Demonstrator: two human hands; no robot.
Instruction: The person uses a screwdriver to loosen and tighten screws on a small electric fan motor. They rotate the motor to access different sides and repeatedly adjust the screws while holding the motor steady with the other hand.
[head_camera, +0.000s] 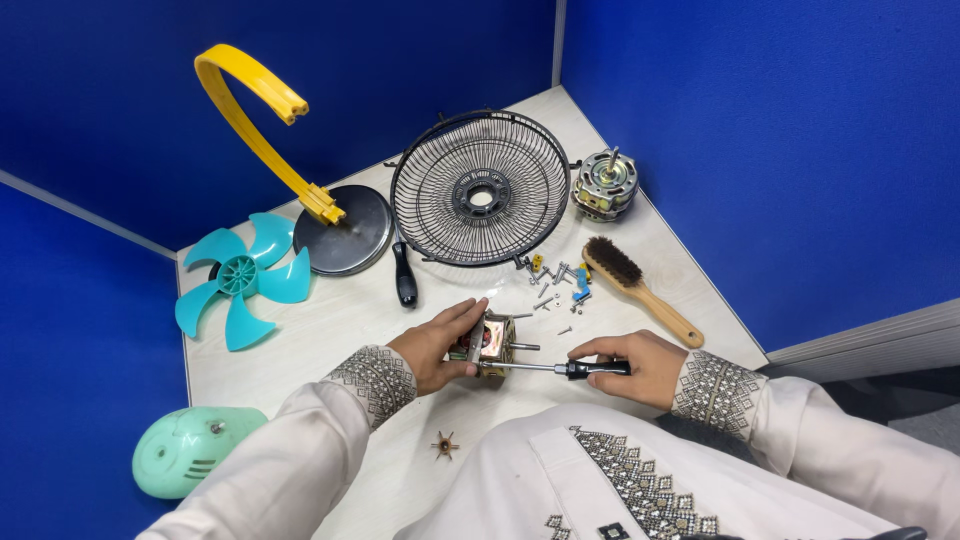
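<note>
My left hand (437, 345) grips a small fan motor (491, 342) with copper windings and a short shaft, held just above the white table (340, 320). In my right hand (635, 365) is a screwdriver (560, 368) with a black handle. Its metal shank lies level and points left, with the tip against the motor's lower side. Both hands are near the table's front middle.
A black wire fan grille (480, 188) stands at the back, a second motor (604, 184) to its right. A wooden brush (640, 290) and loose screws (555, 285) lie close by. Left: teal fan blade (240, 278), round base with yellow bracket (345, 228), teal motor cover (185, 450).
</note>
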